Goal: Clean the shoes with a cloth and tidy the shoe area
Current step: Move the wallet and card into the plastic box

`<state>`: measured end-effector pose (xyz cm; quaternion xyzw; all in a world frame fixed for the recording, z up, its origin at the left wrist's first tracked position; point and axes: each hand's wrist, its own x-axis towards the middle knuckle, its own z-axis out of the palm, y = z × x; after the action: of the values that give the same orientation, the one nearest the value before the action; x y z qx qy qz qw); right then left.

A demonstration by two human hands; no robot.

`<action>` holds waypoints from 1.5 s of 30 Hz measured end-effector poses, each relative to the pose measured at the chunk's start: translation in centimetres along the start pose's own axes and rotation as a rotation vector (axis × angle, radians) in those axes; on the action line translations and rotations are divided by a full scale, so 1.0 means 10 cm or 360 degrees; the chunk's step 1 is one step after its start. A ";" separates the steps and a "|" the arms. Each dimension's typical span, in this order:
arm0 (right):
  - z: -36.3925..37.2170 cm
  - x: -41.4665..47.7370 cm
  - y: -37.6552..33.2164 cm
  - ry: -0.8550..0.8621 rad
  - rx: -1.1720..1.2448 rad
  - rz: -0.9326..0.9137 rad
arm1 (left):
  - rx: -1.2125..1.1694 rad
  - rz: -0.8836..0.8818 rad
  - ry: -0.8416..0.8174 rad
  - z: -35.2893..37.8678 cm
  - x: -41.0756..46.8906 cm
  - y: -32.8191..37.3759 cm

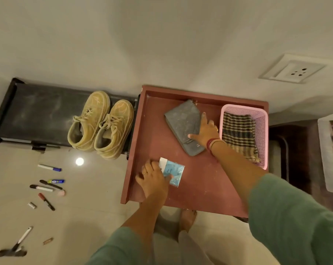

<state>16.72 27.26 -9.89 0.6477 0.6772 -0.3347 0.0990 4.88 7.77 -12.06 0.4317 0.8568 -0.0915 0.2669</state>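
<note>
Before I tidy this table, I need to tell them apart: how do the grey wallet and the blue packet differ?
The grey wallet is larger and opaque; the blue packet is smaller, shiny, with a white end. The wallet lies toward the back near the pink basket, under the right hand; the packet lies near the front left edge, under the left hand. Both lie flat on the red table.

The left hand hides part of the blue packet; the newspaper is cropped.
</note>
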 end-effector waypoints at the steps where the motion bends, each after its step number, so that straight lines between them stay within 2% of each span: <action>1: -0.03 0.01 -0.01 -0.0003 0.0002 0.0055 | -0.0031 -0.0025 -0.0008 0.00 0.00 0.00; 3: -0.10 -0.03 -0.09 0.0029 -0.0047 0.0118 | -0.0142 -0.0091 -0.0003 -0.03 0.01 0.01; 6: -0.13 -0.19 -0.30 0.0193 -0.0049 0.0021 | -0.0405 -0.0083 -0.0039 -0.20 -0.06 0.03; 8: -0.11 -0.38 -0.43 0.0266 0.0082 -0.0070 | -0.0697 -0.0067 -0.0115 -0.35 -0.18 0.01; 11: -0.25 -0.80 -0.49 0.0334 0.0300 -0.0118 | -0.0900 -0.0020 -0.0109 -0.73 -0.36 -0.05; 15: -0.81 -1.76 -0.30 0.0650 0.0551 -0.0185 | -0.0872 0.0307 -0.0066 -1.48 -0.79 -0.04; 17: -0.97 -2.10 -0.10 0.0787 0.0633 -0.0250 | -0.0942 0.0412 -0.0073 -1.62 -0.85 -0.03; 21: -1.62 -2.95 0.34 0.1108 0.0728 -0.0134 | -0.1144 0.0876 -0.0189 -2.14 -1.10 0.30; 25: -2.19 -3.36 0.86 0.1484 0.0593 0.0003 | -0.1182 0.1167 -0.0218 -2.50 -1.36 0.94; 28: -2.51 -3.36 1.36 0.1743 0.0246 0.0053 | -0.1203 0.1274 -0.0218 -2.53 -1.54 1.46; 30: -2.67 -3.22 1.73 0.1824 0.0007 0.0080 | -0.1232 0.1320 -0.0277 -2.48 -1.64 1.79; 34: -2.79 -2.71 2.34 0.1613 -0.0242 0.0163 | -0.1347 0.1315 -0.0320 -2.27 -1.74 2.27; 38: -2.67 -2.21 2.62 0.1280 -0.0198 0.0185 | -0.1327 0.1235 -0.0344 -2.12 -1.71 2.47; 42: -2.38 -1.83 2.82 0.0851 0.0199 0.0339 | -0.1313 0.1111 -0.0319 -2.03 -1.60 2.55; 45: -2.21 -1.72 2.97 0.0799 0.0663 0.0412 | -0.1328 0.1013 -0.0319 -1.98 -1.52 2.60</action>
<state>53.74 24.31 6.92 0.7966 0.5100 -0.2807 -0.1632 25.27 20.87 14.66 0.5165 0.6174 0.3018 0.5109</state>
